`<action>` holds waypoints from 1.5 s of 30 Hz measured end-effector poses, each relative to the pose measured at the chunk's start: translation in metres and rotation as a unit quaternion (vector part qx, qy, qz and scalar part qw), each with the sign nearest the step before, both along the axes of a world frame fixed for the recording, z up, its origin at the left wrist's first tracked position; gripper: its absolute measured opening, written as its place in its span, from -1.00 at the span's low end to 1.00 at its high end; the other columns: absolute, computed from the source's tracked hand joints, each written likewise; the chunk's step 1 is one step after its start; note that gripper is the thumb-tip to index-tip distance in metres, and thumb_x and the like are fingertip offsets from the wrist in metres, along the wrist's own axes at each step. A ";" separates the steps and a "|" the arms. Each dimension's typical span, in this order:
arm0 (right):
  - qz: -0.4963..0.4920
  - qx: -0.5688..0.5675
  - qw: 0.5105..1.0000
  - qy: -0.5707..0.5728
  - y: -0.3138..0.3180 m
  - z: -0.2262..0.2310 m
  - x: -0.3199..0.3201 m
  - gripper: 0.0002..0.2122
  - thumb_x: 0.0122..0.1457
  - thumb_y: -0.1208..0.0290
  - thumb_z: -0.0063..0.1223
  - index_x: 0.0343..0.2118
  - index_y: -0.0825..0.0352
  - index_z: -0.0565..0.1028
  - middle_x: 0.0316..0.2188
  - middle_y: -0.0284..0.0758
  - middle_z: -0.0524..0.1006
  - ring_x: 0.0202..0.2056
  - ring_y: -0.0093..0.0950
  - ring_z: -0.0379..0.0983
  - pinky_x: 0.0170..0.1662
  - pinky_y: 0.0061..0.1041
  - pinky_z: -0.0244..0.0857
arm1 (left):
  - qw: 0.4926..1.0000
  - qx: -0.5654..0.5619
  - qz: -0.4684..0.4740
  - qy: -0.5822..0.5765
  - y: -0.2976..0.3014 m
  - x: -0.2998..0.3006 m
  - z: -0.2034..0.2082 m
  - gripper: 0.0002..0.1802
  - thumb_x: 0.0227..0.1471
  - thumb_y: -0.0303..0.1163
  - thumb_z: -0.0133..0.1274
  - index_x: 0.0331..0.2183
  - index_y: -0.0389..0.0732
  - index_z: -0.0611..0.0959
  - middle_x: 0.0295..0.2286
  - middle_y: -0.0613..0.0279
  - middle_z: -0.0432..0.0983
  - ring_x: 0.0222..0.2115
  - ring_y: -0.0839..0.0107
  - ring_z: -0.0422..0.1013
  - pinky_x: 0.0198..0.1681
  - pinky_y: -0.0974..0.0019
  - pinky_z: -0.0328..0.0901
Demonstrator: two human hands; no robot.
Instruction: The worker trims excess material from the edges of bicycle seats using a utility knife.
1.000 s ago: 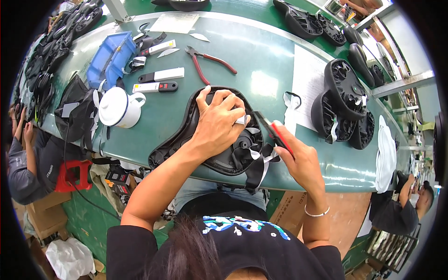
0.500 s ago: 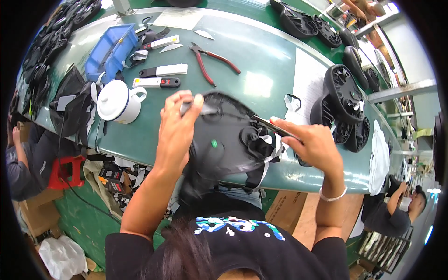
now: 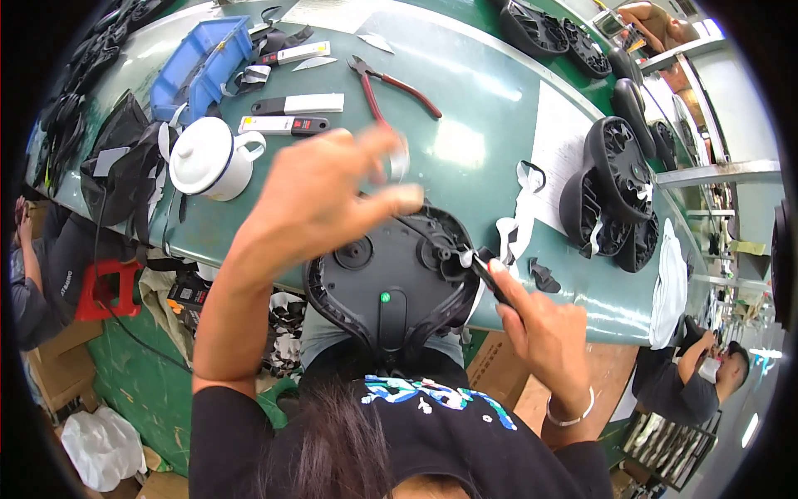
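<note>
A black seat [image 3: 357,287], shaped like a wide bike saddle, lies underside up across my lap at the table edge. It has ribs, round recesses and a small green sticker. My right hand [image 3: 544,333] is closed around a slim black tool [image 3: 492,281], index finger stretched along it. The tool's tip meets a small white scrap [image 3: 467,258] at the seat's right rim; its exact kind is unclear. My left hand [image 3: 320,195] hovers over the seat's far left side, smeared by motion, thumb and forefinger apart. A blurred pale strip [image 3: 399,164] shows beside those fingers.
Red-handled cutting pliers [image 3: 374,87], white-and-black cutters [image 3: 283,125], a lidded white mug [image 3: 212,162] and a blue bin [image 3: 199,71] stand on the green table. White strips [image 3: 519,220] and stacked black seats [image 3: 615,179] lie right. Other people work at both sides.
My left hand has left the seat's far rim and swung up, fingers spreading. The seat has turned and come lower into my lap. My right hand with the tool has moved lower.
</note>
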State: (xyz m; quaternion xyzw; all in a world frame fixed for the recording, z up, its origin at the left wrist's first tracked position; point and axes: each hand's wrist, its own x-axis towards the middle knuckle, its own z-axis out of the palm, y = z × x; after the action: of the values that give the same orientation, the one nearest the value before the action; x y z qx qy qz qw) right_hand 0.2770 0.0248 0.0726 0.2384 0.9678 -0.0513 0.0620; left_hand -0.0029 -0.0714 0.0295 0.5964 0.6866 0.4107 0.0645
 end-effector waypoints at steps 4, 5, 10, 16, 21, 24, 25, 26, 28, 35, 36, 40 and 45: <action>0.050 -0.039 0.998 0.009 0.027 0.000 -0.014 -0.50 0.08 0.34 0.04 0.14 0.01 0.30 -0.70 -0.30 0.39 -0.72 -0.31 0.34 -0.63 -0.32 0.13 | 0.973 -0.136 -0.175 -0.068 0.021 0.011 -0.014 -0.66 -0.06 -0.14 0.17 -0.52 -0.25 0.59 -0.63 0.28 0.41 -0.53 0.49 0.27 -0.41 0.34 0.17; 0.049 -0.035 0.998 0.009 0.025 -0.007 -0.009 -0.50 0.08 0.34 0.04 0.14 0.01 0.30 -0.70 -0.30 0.39 -0.72 -0.31 0.34 -0.63 -0.32 0.13 | 0.910 -0.191 -0.206 -0.306 0.028 0.014 -0.017 -0.68 -0.06 -0.16 0.16 -0.53 -0.25 0.59 -0.63 0.31 0.40 -0.53 0.53 0.26 -0.40 0.37 0.16; -0.049 -0.046 0.996 0.066 -0.023 -0.034 0.024 -0.48 0.09 0.33 0.06 0.16 0.11 0.27 -0.69 -0.28 0.42 -0.68 -0.29 0.39 -0.62 -0.32 0.18 | 0.606 0.248 -0.035 -0.755 0.031 -0.008 -0.008 -0.78 -0.03 -0.42 0.07 -0.65 -0.20 0.47 -0.65 0.32 0.31 -0.49 0.44 0.25 -0.32 0.31 0.17; -0.224 -0.258 0.923 0.177 -0.058 -0.041 0.033 -0.52 0.12 0.40 0.06 0.13 0.25 0.28 -0.31 -0.05 0.55 -0.37 -0.15 0.52 -0.38 -0.33 0.37 | 0.816 0.293 0.143 -0.478 0.011 -0.016 0.017 -0.71 0.05 -0.15 0.08 -0.53 -0.16 0.55 -0.66 0.39 0.34 -0.56 0.47 0.22 -0.38 0.36 0.16; -0.291 -0.287 0.844 0.347 -0.011 -0.063 0.023 -0.57 0.07 0.43 0.15 0.01 0.39 0.34 -0.36 -0.25 0.54 -0.37 -0.50 0.46 -0.27 -0.52 0.33 | 0.951 -0.295 -0.032 -0.082 -0.008 0.005 -0.061 -0.65 -0.03 -0.13 0.16 -0.50 -0.27 0.58 -0.62 0.03 0.45 -0.59 0.21 0.31 -0.40 0.24 0.27; -0.296 -0.214 0.812 0.455 0.035 -0.043 0.001 -0.63 0.04 0.42 0.21 -0.11 0.40 0.37 -0.52 -0.37 0.43 -0.49 -0.63 0.32 -0.41 -0.60 0.26 | 0.941 -0.066 0.039 -0.329 0.001 -0.030 -0.063 -0.59 0.11 -0.08 0.02 -0.50 -0.26 0.57 -0.59 0.31 0.48 -0.56 0.61 0.34 -0.49 0.38 0.25; -0.253 -0.113 0.826 0.491 0.059 -0.039 -0.003 -0.63 0.04 0.41 0.22 -0.12 0.39 0.36 -0.52 -0.39 0.42 -0.49 -0.64 0.30 -0.40 -0.62 0.25 | 0.838 -0.014 0.147 -0.525 0.030 -0.025 -0.034 -0.62 0.17 -0.11 -0.06 -0.46 -0.25 0.54 -0.57 0.35 0.48 -0.60 0.57 0.32 -0.52 0.41 0.23; -0.234 -0.099 0.817 0.518 0.080 -0.039 -0.015 -0.73 0.06 0.44 0.18 -0.21 0.32 0.37 -0.52 -0.50 0.33 -0.61 -0.75 0.20 -0.57 -0.73 0.13 | 0.828 0.035 0.162 -0.536 0.038 -0.043 -0.030 -0.62 0.18 -0.11 -0.09 -0.44 -0.24 0.53 -0.56 0.32 0.48 -0.59 0.55 0.33 -0.49 0.43 0.24; -0.222 -0.133 0.786 0.562 0.117 -0.027 -0.040 -0.75 0.07 0.44 0.18 -0.23 0.33 0.38 -0.51 -0.52 0.34 -0.60 -0.77 0.22 -0.58 -0.74 0.13 | 0.835 0.037 0.191 -0.515 0.063 -0.051 -0.023 -0.55 0.22 -0.04 -0.21 -0.43 -0.22 0.51 -0.54 0.22 0.51 -0.52 0.49 0.37 -0.41 0.42 0.28; -0.244 -0.366 0.576 0.689 0.318 -0.047 -0.181 -0.81 -0.01 0.51 0.15 -0.32 0.40 0.44 -0.61 -0.40 0.41 -0.67 -0.61 0.31 -0.58 -0.60 0.21 | 0.919 -0.325 -0.222 -0.003 0.179 0.009 0.014 -0.37 0.08 0.11 -0.09 -0.57 -0.32 0.63 -0.56 -0.17 0.49 -0.42 -0.07 0.44 -0.24 0.11 0.32; -0.270 -0.351 0.554 0.705 0.344 -0.060 -0.198 -0.81 -0.01 0.53 0.13 -0.31 0.40 0.44 -0.59 -0.38 0.44 -0.65 -0.59 0.35 -0.56 -0.59 0.23 | 0.969 -0.190 -0.132 -0.090 0.207 -0.004 0.003 -0.45 0.06 0.04 -0.03 -0.56 -0.32 0.62 -0.54 -0.15 0.49 -0.42 -0.04 0.45 -0.25 0.11 0.32; -0.392 -0.332 0.437 0.738 0.437 -0.118 -0.247 -0.74 -0.07 0.59 0.16 -0.27 0.41 0.43 -0.52 -0.34 0.45 -0.61 -0.53 0.39 -0.58 -0.55 0.32 | 0.953 0.037 0.173 -0.244 0.323 -0.089 -0.033 -0.47 -0.03 -0.06 0.13 -0.16 -0.27 0.49 -0.20 -0.14 0.44 -0.15 0.06 0.40 -0.13 0.13 0.28; -0.407 -0.359 0.454 0.706 0.508 -0.148 -0.266 -0.76 -0.13 0.52 0.22 -0.33 0.35 0.49 -0.55 -0.39 0.43 -0.62 -0.52 0.30 -0.54 -0.48 0.22 | 0.896 -0.008 0.206 -0.393 0.418 -0.138 -0.079 -0.23 -0.02 0.03 0.11 0.11 -0.19 0.27 -0.04 -0.01 0.34 -0.07 0.19 0.34 -0.10 0.15 0.27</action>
State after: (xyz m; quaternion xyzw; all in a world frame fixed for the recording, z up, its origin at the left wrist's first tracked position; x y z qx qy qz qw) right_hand 0.0115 0.5332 -0.0752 0.4439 0.3681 -0.5642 -0.5909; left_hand -0.1406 0.3464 -0.0495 0.2307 0.7162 0.6101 0.2483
